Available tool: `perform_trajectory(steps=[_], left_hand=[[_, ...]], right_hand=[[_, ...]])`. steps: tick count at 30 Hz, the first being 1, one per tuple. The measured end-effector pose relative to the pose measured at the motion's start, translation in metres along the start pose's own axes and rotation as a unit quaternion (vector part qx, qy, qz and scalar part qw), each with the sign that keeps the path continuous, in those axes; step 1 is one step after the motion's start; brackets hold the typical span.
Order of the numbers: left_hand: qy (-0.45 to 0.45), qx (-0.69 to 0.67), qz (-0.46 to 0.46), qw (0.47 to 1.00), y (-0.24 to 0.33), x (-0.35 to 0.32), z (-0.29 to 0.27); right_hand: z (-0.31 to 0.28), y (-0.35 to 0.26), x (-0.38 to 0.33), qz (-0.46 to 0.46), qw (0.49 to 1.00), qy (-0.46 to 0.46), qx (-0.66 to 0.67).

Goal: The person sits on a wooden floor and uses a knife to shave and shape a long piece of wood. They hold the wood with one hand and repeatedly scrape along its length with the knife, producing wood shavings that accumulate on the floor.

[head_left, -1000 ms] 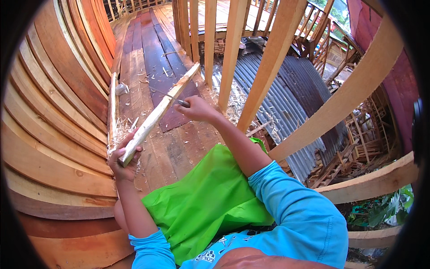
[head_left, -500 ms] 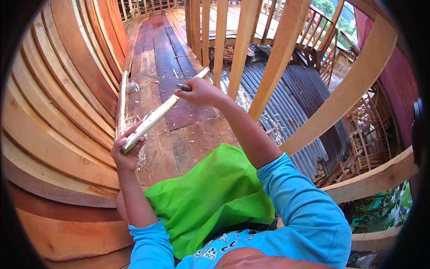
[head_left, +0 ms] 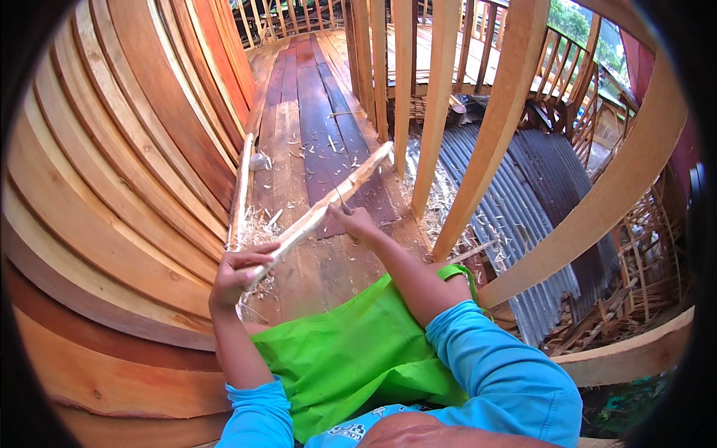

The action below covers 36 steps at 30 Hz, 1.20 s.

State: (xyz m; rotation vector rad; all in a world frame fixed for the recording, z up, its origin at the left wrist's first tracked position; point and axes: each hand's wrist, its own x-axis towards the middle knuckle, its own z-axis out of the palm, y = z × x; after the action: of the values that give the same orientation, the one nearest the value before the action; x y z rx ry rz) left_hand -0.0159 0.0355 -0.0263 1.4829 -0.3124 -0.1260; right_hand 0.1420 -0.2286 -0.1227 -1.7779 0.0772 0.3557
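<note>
My left hand (head_left: 236, 278) is closed round the near end of a long pale wooden stick (head_left: 310, 215), which slants away to the far right. Its far end comes close to the upright railing slats. In my right hand (head_left: 357, 225) is a knife (head_left: 340, 197), its thin blade standing up against the side of the stick about midway along. My fingers hide most of the knife's handle. Curled wood shavings (head_left: 260, 224) lie on the floor beyond my left hand. A green cloth (head_left: 358, 328) covers my lap.
A wall of overlapping wooden boards (head_left: 112, 172) rises on my left, with another pale stick (head_left: 242, 187) along its foot. Railing slats (head_left: 429, 119) stand on my right. Past them are corrugated metal sheets (head_left: 485, 194). Shavings are scattered over the plank floor (head_left: 291, 149).
My right hand has come nearer to me along the stick, and the knife blade has turned from pointing left to standing up against the wood. The whole view has shifted a little.
</note>
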Motion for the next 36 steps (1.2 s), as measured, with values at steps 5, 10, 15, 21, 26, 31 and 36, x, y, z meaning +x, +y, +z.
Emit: perform_trajectory(steps=[5, 10, 15, 21, 26, 31, 36], left_hand=[[-0.165, 0.19, -0.056, 0.966, 0.028, 0.027, 0.011], [-0.215, 0.192, -0.086, 0.954, 0.063, 0.053, 0.008], [-0.22, 0.22, -0.068, 0.948, 0.081, 0.064, 0.016], [-0.054, 0.085, 0.054, 0.993, 0.034, 0.041, 0.018], [0.023, 0.006, 0.11, 0.994, 0.01, 0.024, 0.008], [0.072, -0.002, 0.143, 0.987, 0.021, 0.026, 0.016], [0.044, 0.019, 0.145, 0.988, 0.033, 0.023, 0.017]], right_hand=[[0.005, -0.006, 0.003, 0.006, 0.998, 0.008, 0.07], [0.004, -0.008, 0.02, -0.043, 0.993, 0.036, 0.099], [-0.005, -0.018, 0.014, -0.027, 0.992, 0.019, 0.118], [-0.016, -0.02, 0.014, -0.054, 0.992, 0.017, 0.113], [-0.01, -0.019, 0.026, -0.092, 0.992, 0.025, 0.079], [-0.008, -0.03, 0.026, -0.092, 0.993, 0.018, 0.071], [0.001, -0.043, 0.015, -0.062, 0.992, 0.006, 0.113]])
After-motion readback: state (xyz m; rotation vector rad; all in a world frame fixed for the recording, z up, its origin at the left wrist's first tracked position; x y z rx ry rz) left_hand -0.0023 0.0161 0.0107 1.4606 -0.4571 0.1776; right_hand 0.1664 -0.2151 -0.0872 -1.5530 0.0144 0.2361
